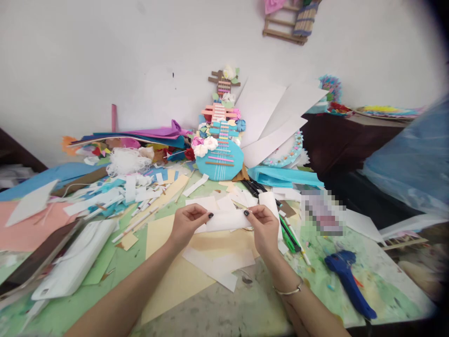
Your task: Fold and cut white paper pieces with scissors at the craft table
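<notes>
Between my two hands a strip of white paper (226, 221) is held up over the middle of the table. My left hand (189, 224) pinches its left end between thumb and fingers. At the right end, my right hand (264, 227) has the same kind of pinch, and a bracelet circles that wrist. Pale yellow sheets (168, 276) lie beneath, with white paper scraps (228, 262) on top of them. Just beyond my right hand is a larger white piece (269, 206), rolled or folded; I cannot tell which.
A blue glue gun (349, 281) lies at the right, near green markers (289, 236). A decorated blue paper instrument (220, 161) leans at the back. On the left are a white power strip (77, 260), a tangle of white string (128, 161) and many paper scraps.
</notes>
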Demonstrator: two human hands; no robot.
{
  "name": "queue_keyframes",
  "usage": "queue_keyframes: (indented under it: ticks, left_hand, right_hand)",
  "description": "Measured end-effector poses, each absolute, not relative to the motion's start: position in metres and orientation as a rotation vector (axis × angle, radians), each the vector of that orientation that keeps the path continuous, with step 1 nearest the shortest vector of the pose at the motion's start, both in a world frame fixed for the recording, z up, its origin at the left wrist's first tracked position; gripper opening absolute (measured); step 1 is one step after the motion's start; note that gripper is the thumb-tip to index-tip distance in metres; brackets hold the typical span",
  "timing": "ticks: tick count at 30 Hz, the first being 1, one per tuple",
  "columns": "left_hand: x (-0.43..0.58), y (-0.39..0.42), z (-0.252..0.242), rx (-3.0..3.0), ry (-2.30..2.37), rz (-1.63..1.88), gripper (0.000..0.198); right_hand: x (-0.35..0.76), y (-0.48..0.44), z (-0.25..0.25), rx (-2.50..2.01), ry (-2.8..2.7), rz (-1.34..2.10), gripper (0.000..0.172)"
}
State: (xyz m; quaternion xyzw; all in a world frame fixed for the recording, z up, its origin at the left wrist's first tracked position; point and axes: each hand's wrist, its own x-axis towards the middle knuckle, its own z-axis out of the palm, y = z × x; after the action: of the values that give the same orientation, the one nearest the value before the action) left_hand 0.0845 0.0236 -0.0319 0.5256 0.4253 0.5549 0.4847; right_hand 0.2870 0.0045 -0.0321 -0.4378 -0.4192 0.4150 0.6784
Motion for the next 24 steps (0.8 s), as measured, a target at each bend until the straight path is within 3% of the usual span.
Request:
queue_keyframes:
  ticks: [12,16,24]
  left_hand:
    - [0.0838,0.023,-0.026,1.259,0.991,1.333,0.026]
    - [0.0826,0.0249,-0.0288,1.281,1.061,1.315,0.019]
    - [0.0826,0.0262,-0.0277,1.307,1.062,1.342,0.01]
  right_hand:
    - [0.288,0.0048,-0.0338,-0.938,-0.931,0.939,0.017]
    - [0.2886,0.0052,-0.034,-0.932,-0.953,0.945,0.024]
    - [0.2893,0.0048,-0.0352,-0.964,-0.995,0.922,0.01]
